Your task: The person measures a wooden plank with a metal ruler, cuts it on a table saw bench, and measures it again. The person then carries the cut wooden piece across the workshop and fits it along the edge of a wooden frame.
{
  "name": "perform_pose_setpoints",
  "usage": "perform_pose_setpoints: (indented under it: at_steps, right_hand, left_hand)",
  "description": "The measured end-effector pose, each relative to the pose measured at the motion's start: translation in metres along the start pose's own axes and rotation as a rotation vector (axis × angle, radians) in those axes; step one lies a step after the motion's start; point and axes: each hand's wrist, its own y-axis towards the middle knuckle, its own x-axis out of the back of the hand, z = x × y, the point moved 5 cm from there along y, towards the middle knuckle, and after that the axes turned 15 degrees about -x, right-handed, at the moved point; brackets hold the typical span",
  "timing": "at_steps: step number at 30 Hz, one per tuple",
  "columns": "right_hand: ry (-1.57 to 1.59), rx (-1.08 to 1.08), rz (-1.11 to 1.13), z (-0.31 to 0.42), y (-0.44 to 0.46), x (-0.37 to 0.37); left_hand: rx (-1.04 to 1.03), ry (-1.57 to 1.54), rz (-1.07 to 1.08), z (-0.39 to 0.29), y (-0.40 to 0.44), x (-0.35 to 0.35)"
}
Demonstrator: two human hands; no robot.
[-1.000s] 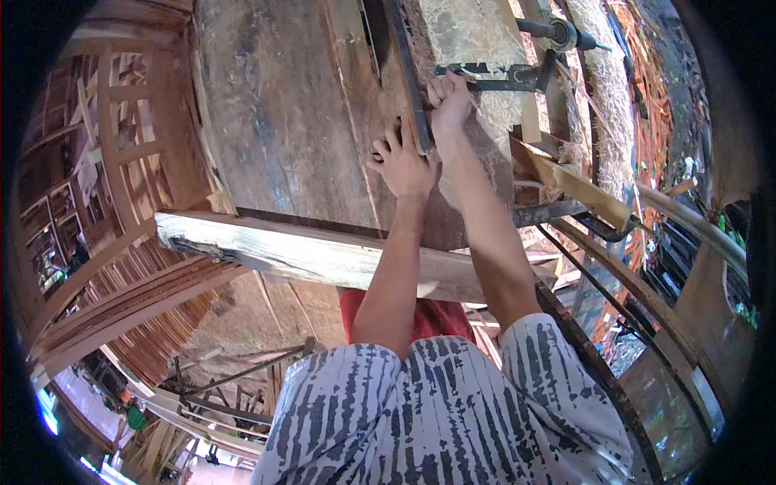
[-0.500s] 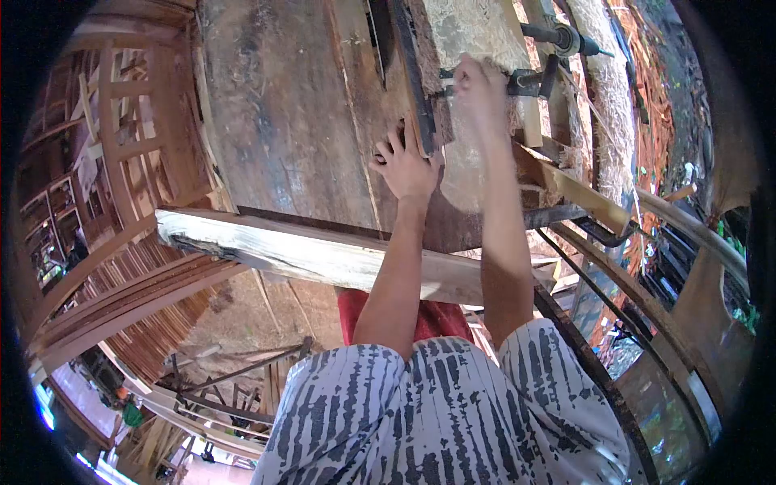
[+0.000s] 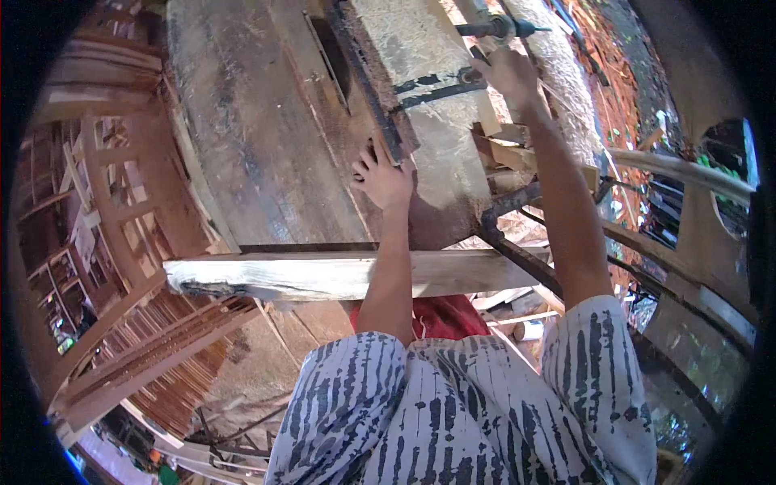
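My left hand lies on a worn wooden worktop, fingers spread, at the near end of a long dark bar that stands along the top. The bar's tip sits between thumb and fingers. Farther right and higher, my right hand is closed around a dark metal handle, mostly hidden by the fingers. This handle is at the outer end of a pair of black metal rods lying across the dusty right part of the top. Beyond it projects a dark metal shaft.
A pale timber beam runs along the worktop's near edge. A long slot opens in the top left of the bar. Wooden frames stand at left, and stacked strips lie below. Shavings heap at right.
My right hand has moved right, from above the black rods to the handle at their outer end. My left hand stays by the bar's end. The view has shifted and turned.
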Motion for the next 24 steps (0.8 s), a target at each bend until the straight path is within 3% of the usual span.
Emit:
perform_pose_setpoints:
  at_steps: [4, 6, 8, 9, 11, 15, 16, 18, 19, 20, 23, 24]
  right_hand:
    - [0.041, -0.1, 0.078, -0.004, 0.02, -0.008]
    - [-0.138, 0.285, 0.17, 0.015, 0.023, 0.012]
    - [-0.14, 0.702, -0.091, 0.015, 0.025, 0.024]
    - [-0.37, 0.92, -0.126, 0.011, 0.018, 0.026]
    - [-0.538, 1.161, -0.111, 0.011, 0.013, 0.022]
    - [-0.522, 1.325, -0.26, 0.011, 0.01, 0.02]
    - [-0.517, 1.333, -0.261, 0.008, 0.011, 0.015]
    - [-0.361, 1.149, -0.3, 0.001, 0.018, 0.003]
    - [-0.211, 0.832, -0.199, -0.006, 0.022, -0.001]
    - [-0.211, 0.837, -0.204, -0.003, 0.005, 0.004]
    - [-0.23, 0.272, 0.267, 0.011, 0.007, 0.022]
    - [-0.227, 0.278, 0.264, 0.012, 0.012, 0.023]
  left_hand:
    - [-0.012, -0.011, -0.039, -0.003, 0.001, 0.006]
    - [-0.022, 0.015, -0.065, -0.002, 0.0, 0.006]
    - [-0.005, -0.015, -0.055, -0.002, 0.002, 0.003]
    - [0.013, -0.042, -0.042, -0.001, 0.002, 0.002]
    - [0.014, -0.031, -0.021, -0.001, -0.002, 0.005]
    - [-0.021, 0.004, -0.054, -0.003, -0.001, 0.008]
    - [-0.013, 0.009, -0.056, -0.002, -0.001, 0.007]
    - [-0.013, -0.006, -0.047, -0.001, -0.001, 0.004]
    - [-0.001, -0.014, -0.007, -0.001, 0.0, 0.005]
    - [0.002, -0.013, -0.014, -0.001, -0.002, 0.009]
    - [0.033, -0.063, 0.048, -0.003, 0.0, 0.014]
    - [0.039, -0.092, 0.037, -0.004, 0.0, 0.016]
